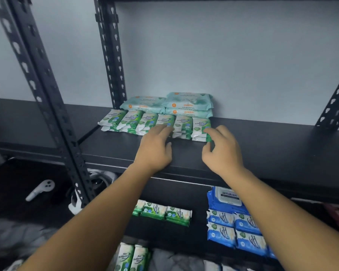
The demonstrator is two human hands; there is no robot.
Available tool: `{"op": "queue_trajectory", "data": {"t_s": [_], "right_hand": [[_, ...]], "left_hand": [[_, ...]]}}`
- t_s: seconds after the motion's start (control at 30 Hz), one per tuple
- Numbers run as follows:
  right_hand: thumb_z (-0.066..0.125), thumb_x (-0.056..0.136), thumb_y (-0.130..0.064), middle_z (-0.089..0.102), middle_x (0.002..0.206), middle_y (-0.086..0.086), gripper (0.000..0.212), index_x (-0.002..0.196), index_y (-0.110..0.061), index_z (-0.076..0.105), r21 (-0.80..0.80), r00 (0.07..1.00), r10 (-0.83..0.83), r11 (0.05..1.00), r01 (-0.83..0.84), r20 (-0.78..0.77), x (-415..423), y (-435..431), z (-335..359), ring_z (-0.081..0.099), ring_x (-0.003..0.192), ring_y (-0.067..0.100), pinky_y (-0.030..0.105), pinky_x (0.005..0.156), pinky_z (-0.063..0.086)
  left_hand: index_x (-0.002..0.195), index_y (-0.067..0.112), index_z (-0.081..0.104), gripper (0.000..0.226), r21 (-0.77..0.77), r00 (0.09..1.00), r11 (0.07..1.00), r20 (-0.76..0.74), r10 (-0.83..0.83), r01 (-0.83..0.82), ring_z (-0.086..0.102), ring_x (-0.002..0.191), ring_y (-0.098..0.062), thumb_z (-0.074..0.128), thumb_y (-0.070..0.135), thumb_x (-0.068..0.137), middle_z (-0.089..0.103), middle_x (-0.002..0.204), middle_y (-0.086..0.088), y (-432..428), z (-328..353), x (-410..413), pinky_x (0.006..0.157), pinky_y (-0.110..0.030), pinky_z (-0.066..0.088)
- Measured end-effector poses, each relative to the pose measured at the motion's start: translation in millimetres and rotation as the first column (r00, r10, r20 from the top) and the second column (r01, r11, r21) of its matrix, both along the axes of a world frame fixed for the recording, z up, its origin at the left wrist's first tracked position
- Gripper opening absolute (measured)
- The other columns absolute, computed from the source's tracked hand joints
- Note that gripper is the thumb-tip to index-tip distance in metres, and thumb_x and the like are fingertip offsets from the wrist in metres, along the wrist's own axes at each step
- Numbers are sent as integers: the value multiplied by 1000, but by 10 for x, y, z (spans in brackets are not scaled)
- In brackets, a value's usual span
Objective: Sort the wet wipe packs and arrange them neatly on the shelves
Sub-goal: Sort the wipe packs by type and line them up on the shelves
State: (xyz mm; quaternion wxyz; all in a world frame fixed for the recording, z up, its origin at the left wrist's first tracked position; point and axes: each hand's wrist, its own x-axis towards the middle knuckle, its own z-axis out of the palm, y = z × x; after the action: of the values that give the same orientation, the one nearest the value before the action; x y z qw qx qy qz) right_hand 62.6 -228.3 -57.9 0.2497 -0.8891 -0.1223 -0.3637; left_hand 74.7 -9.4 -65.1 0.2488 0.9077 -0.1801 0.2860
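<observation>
Green wipe packs (147,120) | row at rear of upper shelf (282,145), long axes pointing away | left hand (157,147) flat-fingered against mid-row fronts | right hand (222,148) pinching end pack (201,125), nearer it

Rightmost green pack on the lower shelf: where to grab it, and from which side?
Probably its right end, coming from the front right. The green pack lies flat with its left end against the neighbouring pack, while bare shelf lies to its right, so a thumb-over, fingers-under pinch should fit there.
</observation>
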Motion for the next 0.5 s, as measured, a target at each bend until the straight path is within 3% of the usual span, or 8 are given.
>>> {"op": "queue_trajectory", "data": {"t_s": [0.1,0.2,0.3,0.4,0.5], "right_hand": [[60,80,-2,54,100,2,40,118,-11,68,27,993,103,994,-104,53,-310,134,-53,56,89,25,34,74,50],[57,78,4,57,99,6,38,112,-5,70,44,963,238,969,-245,125,-706,379,-155,55,86,23,28,77,46],[55,76,6,57,94,7,31,103,-3,70,70,934,334,936,-344,123,-1095,674,-436,54,83,23,27,73,44],[56,76,4,55,92,1,27,97,-7,69,168,921,388,910,-378,-32,-1355,923,-887,53,74,19,27,64,44],[56,75,3,56,80,-4,26,87,-14,71,326,871,384,902,-282,-307,-1477,1121,-1425,54,68,16,29,61,47]], "left_hand": [[133,16,59,49,-50,999,998,-8,35,-36,50,130,-28,53,18,85,58,138,-4,275,-31,-371,107,-47,43],[125,16,63,43,-128,997,989,20,75,-72,52,121,-25,52,12,84,62,128,-2,551,-145,-794,104,-41,43],[106,16,66,34,-234,991,964,26,133,-123,57,99,-20,52,0,80,63,105,3,755,-379,-1239,86,-31,46],[91,22,65,29,-343,964,908,-194,181,-240,60,80,-14,53,-2,80,64,85,11,947,-795,-1534,72,-25,46],[86,28,66,22,-340,787,836,-594,165,-432,68,80,-20,56,8,87,70,80,10,1142,-1376,-1637,71,-27,51]]}}
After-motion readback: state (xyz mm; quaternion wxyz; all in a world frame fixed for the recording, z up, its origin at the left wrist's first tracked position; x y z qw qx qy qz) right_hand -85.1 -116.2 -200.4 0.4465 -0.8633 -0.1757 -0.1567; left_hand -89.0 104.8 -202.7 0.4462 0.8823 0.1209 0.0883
